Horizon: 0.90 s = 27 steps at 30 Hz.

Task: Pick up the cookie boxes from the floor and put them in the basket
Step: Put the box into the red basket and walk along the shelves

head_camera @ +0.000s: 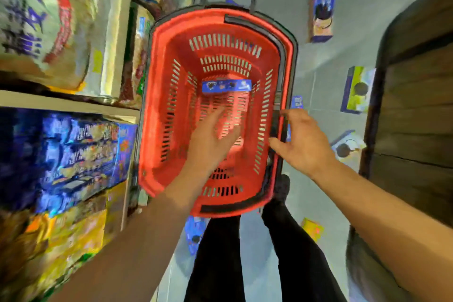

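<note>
A red plastic basket (159, 105) with a black pull handle stands on the grey floor in front of me. One blue cookie box (226, 86) lies on edge at its bottom. My left hand (210, 140) hovers over the basket's inside, fingers spread, holding nothing. My right hand (300, 140) rests on the basket's right rim by the black handle, fingers loosely bent. More cookie boxes lie on the floor: a blue one (322, 16) at the far right, a blue-and-yellow one (358, 91), a white-and-blue one (346, 146), and a blue one (195, 234) by my legs.
Shelves (68, 103) packed with snack bags and blue boxes run along the left, close to the basket. A dark wooden unit (414, 105) stands at the right. A yellow box (312, 228) lies on the floor near my right leg.
</note>
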Tool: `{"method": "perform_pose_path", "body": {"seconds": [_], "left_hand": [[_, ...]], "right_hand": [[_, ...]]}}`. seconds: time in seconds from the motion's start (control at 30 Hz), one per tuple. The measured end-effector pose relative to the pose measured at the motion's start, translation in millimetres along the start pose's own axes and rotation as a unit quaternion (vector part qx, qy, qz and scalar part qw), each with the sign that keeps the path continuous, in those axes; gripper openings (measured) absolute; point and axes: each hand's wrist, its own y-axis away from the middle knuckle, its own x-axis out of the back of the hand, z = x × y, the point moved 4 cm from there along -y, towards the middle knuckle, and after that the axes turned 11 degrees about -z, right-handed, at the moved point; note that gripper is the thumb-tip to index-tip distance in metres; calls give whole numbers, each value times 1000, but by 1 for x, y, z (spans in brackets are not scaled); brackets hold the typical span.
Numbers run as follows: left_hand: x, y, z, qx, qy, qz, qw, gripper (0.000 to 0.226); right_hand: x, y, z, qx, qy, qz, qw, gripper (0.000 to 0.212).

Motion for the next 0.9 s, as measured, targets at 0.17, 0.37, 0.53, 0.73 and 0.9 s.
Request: {"method": "perform_pose_path", "body": {"seconds": [0.17,0.37,0.53,0.73,0.9], "left_hand": [[-55,38,43,-13,19,-52,998,60],[-137,64,79,-21,-33,-111,993,63],[-215,90,98,-20,-97,-164,981,54],[-318,102,101,-56,-204,-297,931,59],[-378,111,78,-114,-287,-387,869,67]], "right_hand": [[7,81,83,-100,-43,15,994,66],[2,158,185,-177,-100,27,979,70],[-10,227,261,-253,-158,45,953,68],[-63,294,325,-335,-252,111,901,65],[-139,330,343,-402,-309,134,851,66]]}}
